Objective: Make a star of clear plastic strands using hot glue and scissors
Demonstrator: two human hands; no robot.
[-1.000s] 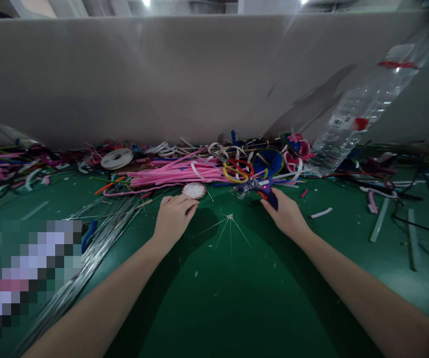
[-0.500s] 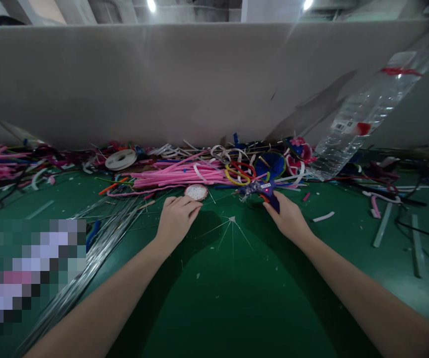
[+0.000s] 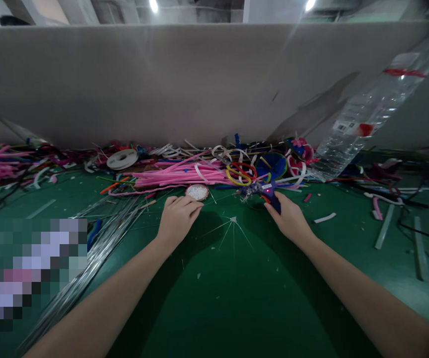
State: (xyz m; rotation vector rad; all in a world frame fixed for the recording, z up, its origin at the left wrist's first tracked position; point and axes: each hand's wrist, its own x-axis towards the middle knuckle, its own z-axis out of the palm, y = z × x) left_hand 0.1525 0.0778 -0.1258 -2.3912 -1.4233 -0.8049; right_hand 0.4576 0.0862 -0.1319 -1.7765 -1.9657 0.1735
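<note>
My right hand (image 3: 290, 219) is wrapped round the handle of a blue glue gun (image 3: 265, 190) lying on the green table (image 3: 237, 308), its nozzle pointing left and a small red light lit. My left hand (image 3: 179, 216) rests on the table with the fingers curled, their tips next to a small round lid of white beads (image 3: 197, 192); what they pinch, if anything, is hidden. Between the hands lies a fan of thin silver wires (image 3: 232, 227) joined at one point.
Pink tubes (image 3: 177, 174), coloured rings (image 3: 240, 172), a white tape roll (image 3: 122, 159) and scraps pile along a grey board wall (image 3: 162, 84). A clear plastic bottle (image 3: 364, 117) leans at the right. Silver wire bundles (image 3: 98, 243) lie at the left, black cables (image 3: 419, 223) at the right.
Both hands have stayed in place; the view has shifted slightly, so everything sits a little lower and to the right in the picture.
</note>
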